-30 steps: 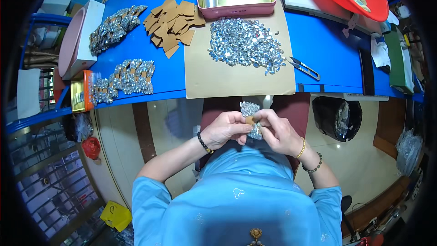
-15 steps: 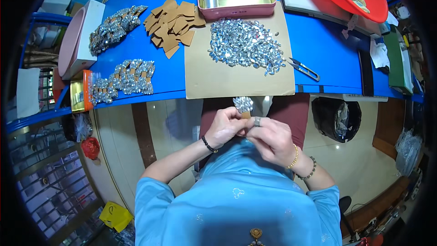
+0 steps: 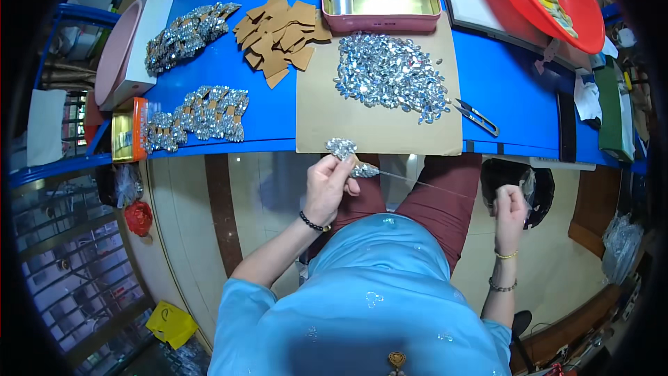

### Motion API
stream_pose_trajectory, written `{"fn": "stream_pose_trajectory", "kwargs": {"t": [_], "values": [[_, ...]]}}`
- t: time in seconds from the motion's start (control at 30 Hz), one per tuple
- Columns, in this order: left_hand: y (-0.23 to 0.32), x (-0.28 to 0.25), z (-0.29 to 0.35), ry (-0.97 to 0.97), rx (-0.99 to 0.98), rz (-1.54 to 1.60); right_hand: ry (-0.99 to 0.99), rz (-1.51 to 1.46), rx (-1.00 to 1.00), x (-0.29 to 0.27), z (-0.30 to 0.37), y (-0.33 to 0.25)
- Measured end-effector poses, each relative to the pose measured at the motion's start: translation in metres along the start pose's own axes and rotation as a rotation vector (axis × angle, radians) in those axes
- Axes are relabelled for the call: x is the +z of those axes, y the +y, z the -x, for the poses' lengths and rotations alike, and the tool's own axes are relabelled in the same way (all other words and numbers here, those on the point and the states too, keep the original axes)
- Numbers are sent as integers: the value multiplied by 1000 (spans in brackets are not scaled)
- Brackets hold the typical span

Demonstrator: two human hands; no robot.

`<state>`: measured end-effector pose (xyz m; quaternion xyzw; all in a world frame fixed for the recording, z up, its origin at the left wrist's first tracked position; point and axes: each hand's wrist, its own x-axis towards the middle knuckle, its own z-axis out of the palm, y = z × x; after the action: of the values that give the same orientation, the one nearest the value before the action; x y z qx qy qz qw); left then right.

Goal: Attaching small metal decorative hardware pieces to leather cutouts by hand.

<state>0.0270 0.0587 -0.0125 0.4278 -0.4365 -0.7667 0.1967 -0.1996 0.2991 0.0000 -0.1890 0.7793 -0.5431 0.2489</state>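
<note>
Pinched in my left hand (image 3: pixel 325 191) is a brown patch covered with silver rhinestones (image 3: pixel 341 146), held just off the table's near edge above my lap. A thin thread (image 3: pixel 431 186) runs taut from the patch toward my right hand (image 3: pixel 510 212), which is out to the right with its fingers closed. Whether a needle is in those fingers is too small to tell. Beyond the hands, a heap of loose silver rhinestones (image 3: pixel 393 76) lies on a sheet of brown cardboard (image 3: pixel 327 125). Snips (image 3: pixel 479 118) lie right of it.
A pile of brown pieces (image 3: pixel 278 35) sits left of the heap. Two groups of rhinestone-covered patches (image 3: pixel 212 113) lie further left. At the back are a pink tin (image 3: pixel 383 26) holding a thread spool (image 3: pixel 342 3), and a red basin (image 3: pixel 584 7). A dark bin (image 3: pixel 539 198) stands below, right.
My hands, together before, are now apart. The right has swung out to the right, drawing the thread taut; the left has shifted slightly left and turned the patch. The whole view has shifted a little.
</note>
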Motion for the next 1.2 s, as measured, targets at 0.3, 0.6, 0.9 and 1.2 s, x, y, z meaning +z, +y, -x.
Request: {"fn": "stream_pose_trajectory", "kwargs": {"t": [0.3,0.6,0.9,1.2], "values": [[-2,34,7,-166,-75,-1,-406,133,-228,100,9,-45],[-13,43,9,-22,210,-299,-339,310,-504,123,8,-50],[-14,46,7,36,426,-495,-346,379,-435,127,5,-49],[-17,47,7,27,524,-598,-390,382,-432,125,-2,-50]]}}
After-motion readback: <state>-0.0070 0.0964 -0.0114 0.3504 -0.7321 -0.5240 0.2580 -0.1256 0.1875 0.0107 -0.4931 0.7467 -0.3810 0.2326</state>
